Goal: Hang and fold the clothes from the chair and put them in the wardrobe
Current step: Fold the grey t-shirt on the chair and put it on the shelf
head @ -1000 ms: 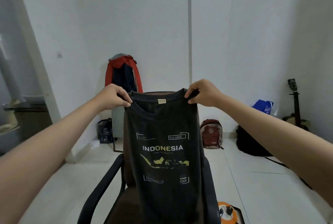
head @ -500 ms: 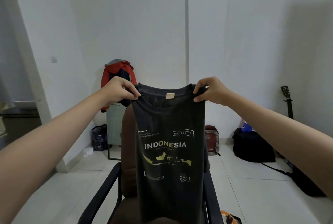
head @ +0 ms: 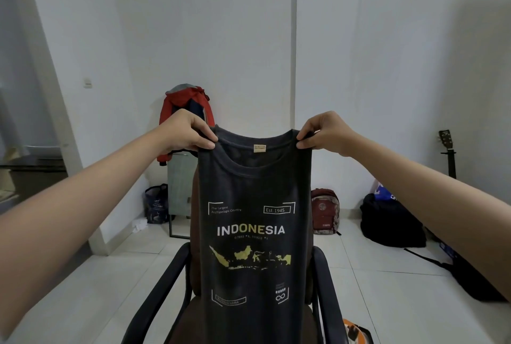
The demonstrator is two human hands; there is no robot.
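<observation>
Dark T-shirt now raised higher than a second ago, hanging print-forward above chair. Pinched at each shoulder by left hand and right hand. Probably ready for folding or hanging.

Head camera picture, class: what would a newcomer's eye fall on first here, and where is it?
First, the dark T-shirt printed INDONESIA, held up mid-frame, pinched at its shoulders by the left hand and right hand. Behind it stands a chair with black armrests. A red jacket hangs by the back wall, and a guitar leans far right.
</observation>
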